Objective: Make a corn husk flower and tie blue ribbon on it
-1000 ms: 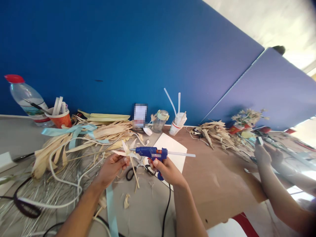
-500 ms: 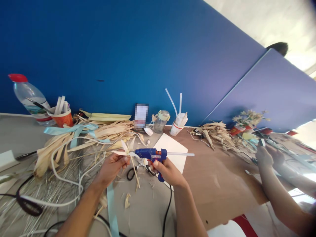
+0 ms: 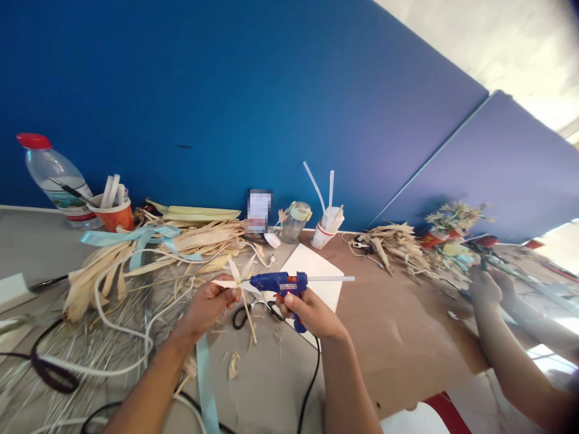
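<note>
Pinched in the fingers of my left hand (image 3: 210, 307) is a husk flower (image 3: 248, 266) with pale pointed petals and a thin straw-coloured stem hanging down. My right hand (image 3: 312, 312) is wrapped round the handle of a blue glue gun (image 3: 271, 281), a finger at its trigger. The gun's nozzle points left and meets the middle of the flower; whether glue is coming out is too small to tell. A clear glue stick (image 3: 332, 278) juts from the gun's back end. Black-handled scissors (image 3: 242, 317) lie on the table beneath the flower.
Dried corn husks (image 3: 203, 238), light blue ribbon (image 3: 131, 236) and a white cable (image 3: 97, 295) crowd the left. Along the blue partition stand a bottle (image 3: 56, 181), a jar (image 3: 295, 226) and a cup (image 3: 322, 234) of glue sticks. Another person's hands (image 3: 486, 286) work at right.
My left hand and the flower have shifted slightly right, closer onto the nozzle. The glue gun has barely moved. At the right, the other person's hands have moved a little.
</note>
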The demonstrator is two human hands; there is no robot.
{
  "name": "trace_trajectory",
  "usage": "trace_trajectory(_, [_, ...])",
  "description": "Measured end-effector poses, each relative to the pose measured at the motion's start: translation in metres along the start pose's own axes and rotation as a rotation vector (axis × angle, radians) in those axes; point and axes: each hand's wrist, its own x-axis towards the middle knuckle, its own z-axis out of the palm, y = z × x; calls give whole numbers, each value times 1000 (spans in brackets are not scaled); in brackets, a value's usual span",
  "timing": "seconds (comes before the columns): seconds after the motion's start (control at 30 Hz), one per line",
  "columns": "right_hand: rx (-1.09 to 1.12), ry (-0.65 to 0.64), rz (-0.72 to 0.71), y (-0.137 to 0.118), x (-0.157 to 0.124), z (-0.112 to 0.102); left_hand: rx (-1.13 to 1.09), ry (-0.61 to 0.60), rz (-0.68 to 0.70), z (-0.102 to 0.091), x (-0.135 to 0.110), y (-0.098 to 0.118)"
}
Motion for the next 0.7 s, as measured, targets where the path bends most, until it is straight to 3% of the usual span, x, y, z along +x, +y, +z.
trace_trajectory(0.23, [100, -44, 5, -1, 0, -4, 76, -18, 7, 0, -1, 1])
trace_trajectory(0.7, [95, -88, -24, 5, 2, -3, -26, -13, 51, -4, 1, -7])
